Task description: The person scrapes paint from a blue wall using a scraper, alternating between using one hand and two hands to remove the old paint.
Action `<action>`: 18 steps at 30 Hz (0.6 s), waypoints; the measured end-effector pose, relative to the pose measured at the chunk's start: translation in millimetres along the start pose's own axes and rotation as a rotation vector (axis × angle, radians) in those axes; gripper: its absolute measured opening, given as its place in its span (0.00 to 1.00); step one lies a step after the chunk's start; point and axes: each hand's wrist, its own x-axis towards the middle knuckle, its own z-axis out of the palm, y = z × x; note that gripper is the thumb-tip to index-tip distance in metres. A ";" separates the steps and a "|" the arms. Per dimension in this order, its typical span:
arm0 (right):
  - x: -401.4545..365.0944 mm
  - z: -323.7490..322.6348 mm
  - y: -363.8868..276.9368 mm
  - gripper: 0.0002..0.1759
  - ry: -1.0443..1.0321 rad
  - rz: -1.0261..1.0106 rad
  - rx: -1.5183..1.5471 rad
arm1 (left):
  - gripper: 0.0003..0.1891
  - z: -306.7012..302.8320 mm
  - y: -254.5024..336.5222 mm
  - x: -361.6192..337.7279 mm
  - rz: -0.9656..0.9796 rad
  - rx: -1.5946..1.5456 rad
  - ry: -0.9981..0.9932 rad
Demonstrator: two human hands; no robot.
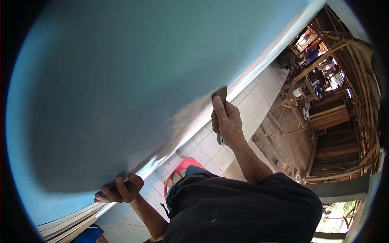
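A large blue wall [133,73] fills the upper left, with a rough, scraped patch [188,115] along its edge. My right hand [227,119] is closed round a scraper [221,92], whose dark blade lies at the wall's edge just above the patch. Lower down, at the bottom of the wall surface, my left hand [121,189] has its fingers curled round a dark object that I cannot make out clearly. White and blue specks dot my right hand and forearm.
A red plastic chair [184,163] stands below me on the tiled floor [210,146]. At the right are a wooden frame [288,117], stacked planks [334,141] and a white container [298,92]. Something blue [90,235] lies at the bottom left. People are faintly visible far off at the upper right.
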 end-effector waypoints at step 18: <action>3.8 -6.5 3.2 0.27 -0.024 0.027 -0.036 | 0.20 0.6 1.2 2.0 -0.002 0.028 -0.008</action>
